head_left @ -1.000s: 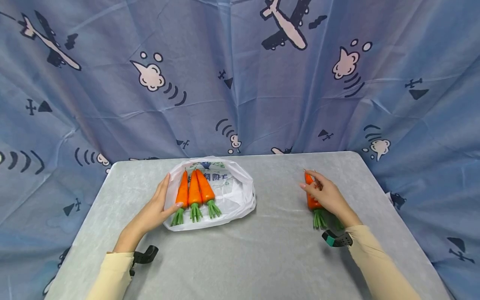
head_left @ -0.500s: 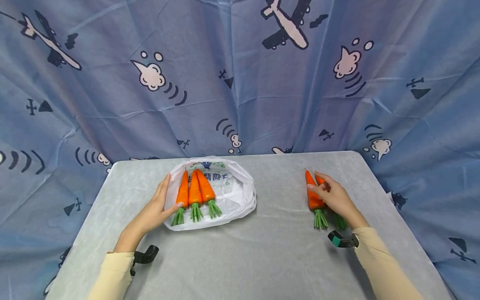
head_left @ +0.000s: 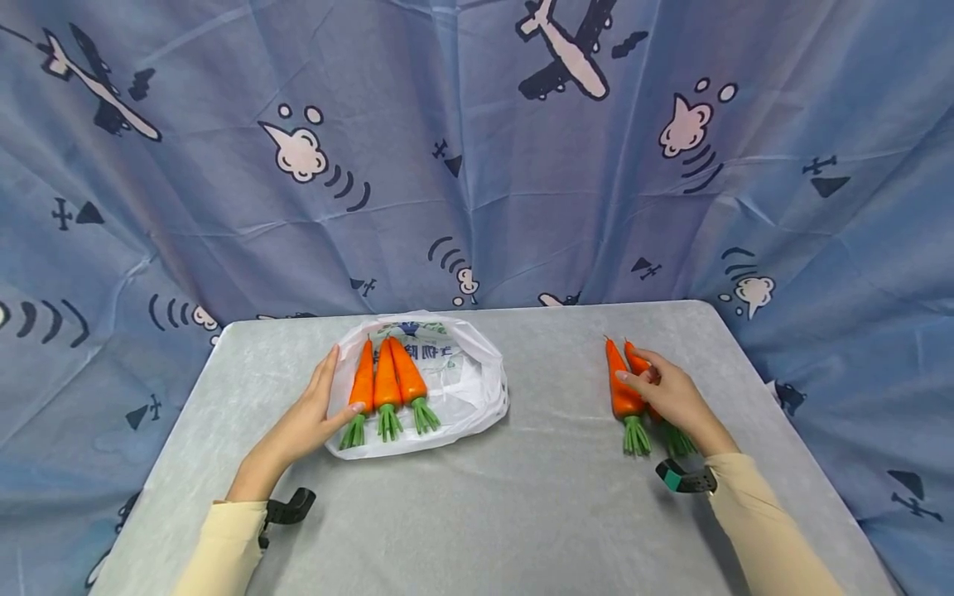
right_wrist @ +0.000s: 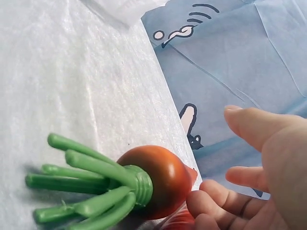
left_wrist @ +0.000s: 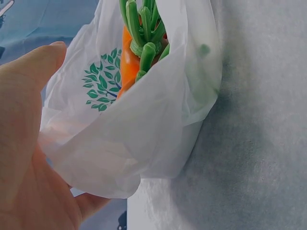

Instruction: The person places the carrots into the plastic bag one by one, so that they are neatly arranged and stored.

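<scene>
An opened white plastic bag (head_left: 465, 406) lies on the table with three orange carrots (head_left: 387, 377) in its mouth, green stems toward me. My left hand (head_left: 301, 422) rests against the bag's left side, fingers straight and thumb over its edge by the leftmost carrot. In the left wrist view the thumb and fingers stand apart around the bag. At the right lie two more carrots, a left one (head_left: 623, 389) and a right one (head_left: 636, 358). My right hand (head_left: 673, 401) is over the right carrot, covering its middle, with loosely bent fingers; in the right wrist view the thumb stands away from the carrots.
The grey table (head_left: 477, 521) has its far edge near a blue curtain (head_left: 477, 190) printed with planes. Bare tabletop lies between the bag and the two right carrots.
My right hand has moved slightly right, from over the left carrot to over the right one, uncovering the left carrot. My left hand and the bag have not moved.
</scene>
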`<state>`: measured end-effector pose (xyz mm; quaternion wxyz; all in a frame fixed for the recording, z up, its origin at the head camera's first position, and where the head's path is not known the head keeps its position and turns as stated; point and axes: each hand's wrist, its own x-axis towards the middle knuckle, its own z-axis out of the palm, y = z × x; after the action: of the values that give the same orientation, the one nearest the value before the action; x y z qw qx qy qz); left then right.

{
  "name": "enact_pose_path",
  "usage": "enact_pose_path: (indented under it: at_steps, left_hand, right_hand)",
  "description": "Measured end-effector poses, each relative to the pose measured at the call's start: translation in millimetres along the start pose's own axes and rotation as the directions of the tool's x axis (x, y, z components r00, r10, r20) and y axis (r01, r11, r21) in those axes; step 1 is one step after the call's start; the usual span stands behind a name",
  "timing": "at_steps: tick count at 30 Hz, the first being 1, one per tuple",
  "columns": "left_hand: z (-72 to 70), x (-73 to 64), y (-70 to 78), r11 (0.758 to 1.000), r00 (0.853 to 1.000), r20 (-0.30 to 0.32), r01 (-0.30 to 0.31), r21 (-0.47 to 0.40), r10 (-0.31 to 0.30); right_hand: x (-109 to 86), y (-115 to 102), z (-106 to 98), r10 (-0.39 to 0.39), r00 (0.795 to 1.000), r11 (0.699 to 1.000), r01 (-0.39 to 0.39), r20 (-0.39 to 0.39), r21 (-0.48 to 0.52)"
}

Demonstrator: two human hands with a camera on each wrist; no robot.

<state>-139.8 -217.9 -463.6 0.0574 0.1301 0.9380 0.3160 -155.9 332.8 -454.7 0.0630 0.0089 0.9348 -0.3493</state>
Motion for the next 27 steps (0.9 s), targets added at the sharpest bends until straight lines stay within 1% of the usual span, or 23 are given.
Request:
enact_pose_path:
  at_steps: [4,11,19,23,27]
  left_hand:
    - [0.1,-0.1,0.5,1.000,1.000,0.000,0.000,-0.005,0.000]
    - [0.5,-0.6,0.1,1.000,1.000,-0.001,-0.002,-0.001,0.002]
    - [1.2,0.3,-0.7,1.000,1.000,-0.005,-0.004,0.002,0.004]
    - [1.8,0.5,-1.8,1.000,1.000,-0.008,-0.007,0.005,0.007]
    - [2.5,0.3,-2.5,1.000,1.000,-0.011,-0.007,-0.001,0.007]
  right_hand:
    - [-0.2,-3,0,-0.010,1.000,1.000,0.009,0.013,0.007]
    - [1.9,-3,2,0.000,0.999,1.000,0.000,0.043,0.001]
    - [4.4,-7,3,0.003,0.997,1.000,-0.005,0.083,0.023]
    - [8.1,-8,7,0.005,0.996,1.000,-0.005,0.089,0.000]
    - [10.9,-8,12,-0.009,0.996,0.999,0.012,0.091,-0.031]
